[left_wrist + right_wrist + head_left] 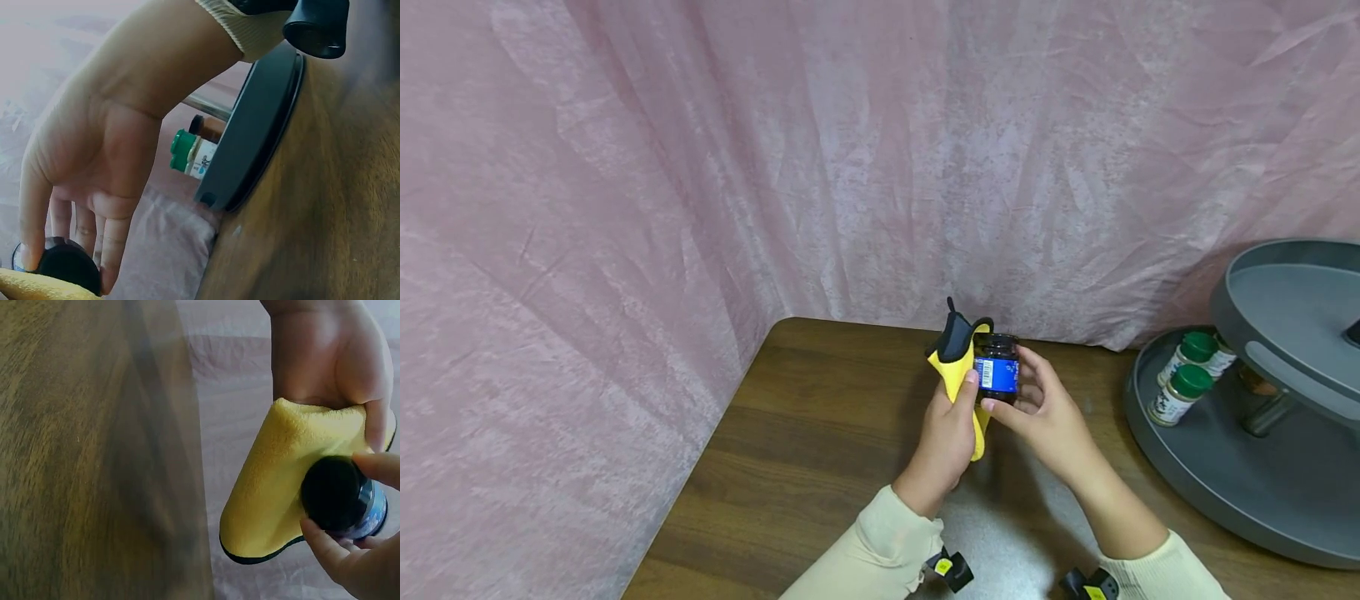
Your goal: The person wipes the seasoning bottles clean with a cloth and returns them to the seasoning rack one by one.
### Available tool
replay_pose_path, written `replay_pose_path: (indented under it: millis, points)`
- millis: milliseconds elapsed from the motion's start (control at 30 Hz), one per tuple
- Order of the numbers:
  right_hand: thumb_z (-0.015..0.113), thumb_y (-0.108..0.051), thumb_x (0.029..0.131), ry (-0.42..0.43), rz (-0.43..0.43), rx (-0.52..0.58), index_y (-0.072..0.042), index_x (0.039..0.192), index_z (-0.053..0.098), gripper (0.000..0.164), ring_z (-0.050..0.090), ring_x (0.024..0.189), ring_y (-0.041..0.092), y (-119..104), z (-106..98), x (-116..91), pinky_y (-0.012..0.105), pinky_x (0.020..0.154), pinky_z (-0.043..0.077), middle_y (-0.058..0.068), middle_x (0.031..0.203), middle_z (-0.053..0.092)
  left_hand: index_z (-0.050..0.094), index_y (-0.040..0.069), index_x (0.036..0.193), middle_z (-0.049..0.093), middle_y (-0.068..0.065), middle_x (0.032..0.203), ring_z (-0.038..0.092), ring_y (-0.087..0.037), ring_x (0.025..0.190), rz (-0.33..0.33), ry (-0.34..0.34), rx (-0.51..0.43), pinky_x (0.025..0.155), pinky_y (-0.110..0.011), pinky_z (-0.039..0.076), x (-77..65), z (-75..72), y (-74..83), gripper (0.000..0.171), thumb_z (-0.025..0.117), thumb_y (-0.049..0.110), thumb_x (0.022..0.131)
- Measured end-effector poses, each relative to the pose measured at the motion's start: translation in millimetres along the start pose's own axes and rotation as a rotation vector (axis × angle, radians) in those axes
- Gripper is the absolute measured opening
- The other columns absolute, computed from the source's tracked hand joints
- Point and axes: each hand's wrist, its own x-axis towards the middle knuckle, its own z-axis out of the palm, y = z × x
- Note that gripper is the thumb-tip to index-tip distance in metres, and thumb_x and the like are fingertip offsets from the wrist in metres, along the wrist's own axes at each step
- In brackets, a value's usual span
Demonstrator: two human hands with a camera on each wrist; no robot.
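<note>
In the head view, my left hand (947,437) grips a folded cloth (954,372), yellow on one side and dark grey with black edging on the other. My right hand (1054,427) holds a small dark jar (997,375) with a blue label and barcode, its thumb and fingers around the jar. The cloth lies against the jar's left side, above the table. From the right wrist, the jar's round black end (332,494) shows against the yellow cloth (269,487). The left wrist view catches the right hand (94,144) and only an edge of cloth (44,286).
A grey two-tier round rack (1195,483) stands at the right. Its lower tier holds several green-lidded seasoning bottles (1180,396) and a brown container (209,128). A pink curtain (880,167) hangs behind the wooden table (820,417).
</note>
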Motion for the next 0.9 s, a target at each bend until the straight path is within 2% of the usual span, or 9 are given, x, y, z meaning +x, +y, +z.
replay_pose_path:
  millis: [167, 200, 300, 367, 400, 500, 600, 767, 900]
  points:
    - [0.075, -0.01, 0.09, 0.009, 0.011, 0.021, -0.007, 0.161, 0.016, 0.092, 0.055, 0.127, 0.039, -0.1, 0.1, 1.9, 0.015, 0.092, 0.049, 0.026, 0.146, 0.044, 0.045, 0.016, 0.143, 0.056, -0.006, 0.129, 0.054, -0.02, 0.116, 0.028, -0.023, 0.097, 0.105, -0.047, 0.042, -3.2, 2.6, 2.8, 0.049, 0.046, 0.047, 0.105]
    - [0.074, -0.009, 0.09, 0.01, 0.007, 0.021, -0.006, 0.16, 0.015, 0.092, 0.055, 0.127, 0.04, -0.2, 0.1, 2.1, 0.018, 0.094, 0.049, 0.027, 0.146, 0.044, 0.044, 0.018, 0.144, 0.055, -0.005, 0.131, 0.054, -0.02, 0.119, 0.037, -0.026, 0.112, 0.107, -0.049, 0.041, -3.6, 2.8, 2.9, 0.048, 0.046, 0.047, 0.106]
    - [0.074, -0.009, 0.09, 0.0, 0.005, 0.035, -0.004, 0.16, 0.013, 0.093, 0.05, 0.133, 0.044, 0.1, 0.2, 2.6, 0.037, 0.107, 0.048, 0.03, 0.15, 0.042, 0.043, 0.019, 0.146, 0.053, -0.004, 0.135, 0.052, -0.02, 0.124, 0.068, -0.027, 0.121, 0.112, -0.051, 0.039, -4.1, 2.6, 2.7, 0.048, 0.045, 0.045, 0.106]
    - [0.073, -0.013, 0.092, -0.009, 0.014, 0.035, -0.003, 0.16, 0.012, 0.091, 0.049, 0.135, 0.046, 0.4, 0.7, 2.5, 0.047, 0.109, 0.046, 0.031, 0.151, 0.042, 0.044, 0.017, 0.147, 0.054, -0.005, 0.134, 0.053, -0.021, 0.123, 0.091, -0.014, 0.132, 0.111, -0.05, 0.04, -4.0, 1.6, 2.3, 0.048, 0.046, 0.044, 0.106]
    - [0.072, -0.015, 0.093, -0.012, 0.021, 0.04, -0.003, 0.159, 0.012, 0.091, 0.048, 0.135, 0.046, 0.8, 1.0, 2.3, 0.047, 0.108, 0.046, 0.031, 0.151, 0.043, 0.044, 0.017, 0.147, 0.054, -0.005, 0.134, 0.053, -0.021, 0.123, 0.103, -0.008, 0.136, 0.111, -0.049, 0.041, -4.1, 1.1, 2.3, 0.048, 0.046, 0.043, 0.106]
    - [0.071, -0.019, 0.095, -0.009, 0.028, 0.061, -0.004, 0.158, 0.016, 0.084, 0.054, 0.129, 0.041, 1.0, 2.5, 1.7, 0.031, 0.098, 0.052, 0.028, 0.145, 0.05, 0.046, 0.016, 0.145, 0.055, -0.006, 0.133, 0.055, -0.02, 0.121, 0.118, 0.001, 0.139, 0.109, -0.047, 0.043, -3.8, 0.2, 2.7, 0.046, 0.046, 0.042, 0.106]
    - [0.072, -0.018, 0.094, -0.009, 0.016, 0.083, -0.006, 0.154, 0.025, 0.078, 0.058, 0.122, 0.035, 0.5, 4.1, -0.1, 0.019, 0.087, 0.053, 0.024, 0.139, 0.054, 0.047, 0.015, 0.143, 0.058, -0.006, 0.131, 0.055, -0.02, 0.119, 0.117, 0.012, 0.131, 0.108, -0.046, 0.044, -2.7, -0.1, 2.6, 0.046, 0.046, 0.043, 0.106]
    - [0.077, -0.014, 0.089, -0.018, -0.032, 0.057, -0.009, 0.148, 0.04, 0.07, 0.06, 0.118, 0.023, 0.9, 6.1, -3.3, 0.017, 0.088, 0.053, 0.019, 0.137, 0.056, 0.054, 0.009, 0.135, 0.066, -0.009, 0.118, 0.059, -0.016, 0.102, 0.083, 0.053, 0.058, 0.095, -0.036, 0.048, -0.7, -0.5, 2.5, 0.046, 0.046, 0.044, 0.106]
    - [0.076, -0.006, 0.087, 0.014, -0.11, 0.063, -0.007, 0.144, 0.043, 0.066, 0.059, 0.116, 0.009, 1.0, 5.8, -5.1, 0.015, 0.09, 0.052, 0.013, 0.134, 0.057, 0.055, 0.011, 0.133, 0.067, -0.01, 0.112, 0.061, -0.012, 0.09, 0.046, 0.035, -0.061, 0.081, -0.027, 0.05, 0.2, -0.9, 3.0, 0.044, 0.046, 0.044, 0.106]
